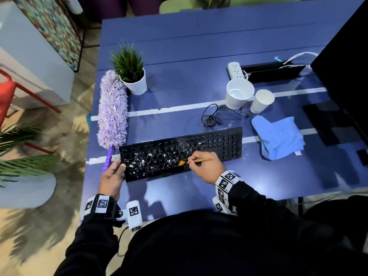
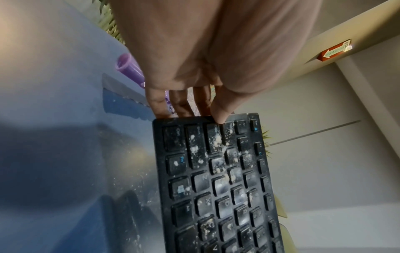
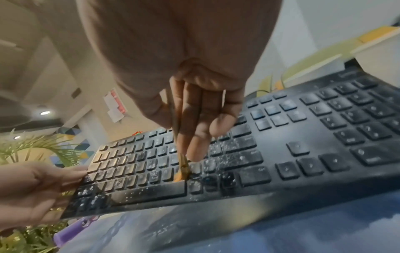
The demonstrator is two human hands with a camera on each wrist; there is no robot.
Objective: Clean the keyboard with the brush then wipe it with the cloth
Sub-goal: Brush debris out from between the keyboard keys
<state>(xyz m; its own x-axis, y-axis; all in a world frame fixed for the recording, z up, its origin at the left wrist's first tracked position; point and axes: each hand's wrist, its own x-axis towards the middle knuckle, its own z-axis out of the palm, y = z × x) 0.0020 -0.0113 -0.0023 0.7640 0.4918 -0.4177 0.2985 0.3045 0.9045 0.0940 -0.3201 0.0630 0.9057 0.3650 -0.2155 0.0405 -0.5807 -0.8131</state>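
Blue table (image 1: 199, 46) with white tape lines; plants and a red chair on the floor beside it. Your left hand (image 1: 111, 177) grips the crumb-covered keyboard (image 1: 229, 144) by its left end; your right hand (image 1: 203, 166) pinches the brush (image 1: 184, 162), bristles on the keys. Blue cloth (image 1: 278, 136) lies right of the keyboard, purple duster (image 1: 112, 110) left, two white cups (image 1: 239, 92) behind.

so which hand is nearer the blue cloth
Right. The right hand works the brush mid-keyboard, with the cloth beyond the keyboard's right end. The left hand grips the keyboard's far left end, a full keyboard length away.
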